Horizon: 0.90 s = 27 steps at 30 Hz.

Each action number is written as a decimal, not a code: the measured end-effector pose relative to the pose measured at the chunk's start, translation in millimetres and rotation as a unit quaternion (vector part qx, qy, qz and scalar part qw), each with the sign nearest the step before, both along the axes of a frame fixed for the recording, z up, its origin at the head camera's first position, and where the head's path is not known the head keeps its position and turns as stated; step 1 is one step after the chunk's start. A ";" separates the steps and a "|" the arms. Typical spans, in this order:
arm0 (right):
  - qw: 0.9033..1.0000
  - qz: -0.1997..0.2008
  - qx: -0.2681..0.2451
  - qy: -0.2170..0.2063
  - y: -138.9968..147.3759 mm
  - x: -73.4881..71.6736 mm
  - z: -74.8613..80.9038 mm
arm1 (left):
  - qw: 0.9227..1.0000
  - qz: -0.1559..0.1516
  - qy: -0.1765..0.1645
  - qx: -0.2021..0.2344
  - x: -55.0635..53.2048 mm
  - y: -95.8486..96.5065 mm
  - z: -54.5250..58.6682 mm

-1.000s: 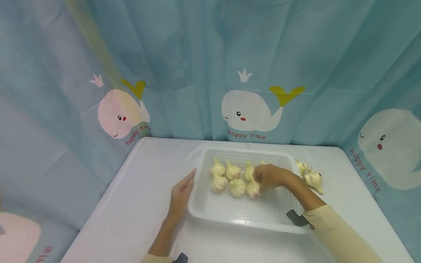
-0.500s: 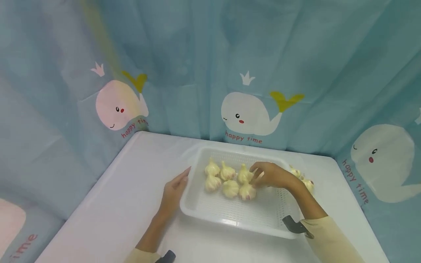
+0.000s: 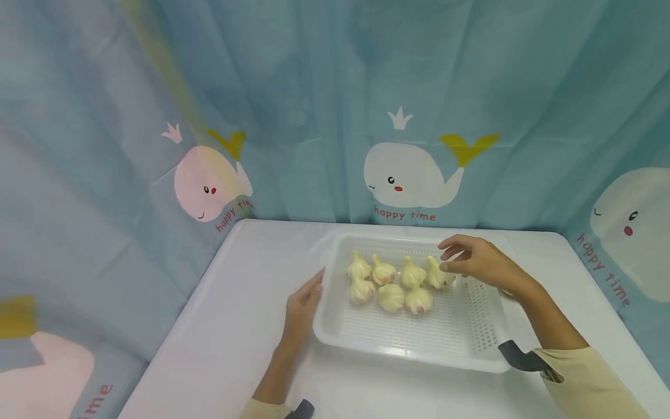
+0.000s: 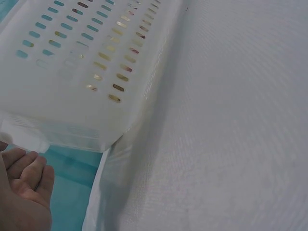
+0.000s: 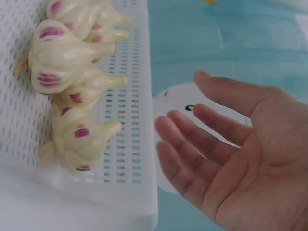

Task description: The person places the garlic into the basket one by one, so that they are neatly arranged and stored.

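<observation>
A white plastic basket (image 3: pixel 408 354) with slotted walls stands on the table. Several garlic bulbs (image 3: pixel 391 298) lie in two rows inside it, stems mostly toward the back. Over the basket's back right part my right hand (image 3: pixel 484 265) hovers, fingers loosely extended and nothing between them. The nearest garlic bulb (image 3: pixel 438 273) is just left of its fingertips; in the right wrist view a gap separates the hand (image 5: pixel 250 159) from the garlic. My left hand (image 3: pixel 300 314) lies along the basket's left side, fingers fairly straight; contact with the wall is unclear. Its fingertips (image 4: pixel 46 175) are near the rim.
Behind my right forearm, a sliver of garlic (image 3: pixel 506 293) shows outside the basket on the right. The white-covered table (image 3: pixel 251 273) meets a blue whale-print curtain (image 3: pixel 309 174) at the back and sides.
My right hand has left the garlic inside the basket, rising and moving right. The back right bulb it covered is now in sight. My left hand stays by the basket's left side.
</observation>
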State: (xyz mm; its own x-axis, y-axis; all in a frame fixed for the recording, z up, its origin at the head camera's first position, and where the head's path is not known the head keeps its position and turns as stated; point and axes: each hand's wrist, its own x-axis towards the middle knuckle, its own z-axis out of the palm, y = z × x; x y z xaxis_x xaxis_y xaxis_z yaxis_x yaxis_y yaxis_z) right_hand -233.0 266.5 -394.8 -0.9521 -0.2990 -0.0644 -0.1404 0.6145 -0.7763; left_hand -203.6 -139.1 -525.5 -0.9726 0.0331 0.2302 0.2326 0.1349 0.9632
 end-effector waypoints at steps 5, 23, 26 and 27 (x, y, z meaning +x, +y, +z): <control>0.999 -0.026 -0.005 0.045 18.6 6.5 6.6 | 1.000 0.004 -0.004 0.001 0.4 4.9 0.2; 0.982 -0.146 -0.045 0.115 85.5 23.0 -24.2 | 1.000 0.007 -0.010 -0.006 1.9 4.0 1.7; 0.980 -0.159 -0.032 0.116 95.7 24.6 -29.7 | 1.000 0.004 -0.009 -0.004 2.3 4.2 3.6; 0.980 -0.163 -0.031 0.114 98.9 24.9 -31.6 | 1.000 0.004 -0.008 -0.004 2.4 4.2 4.1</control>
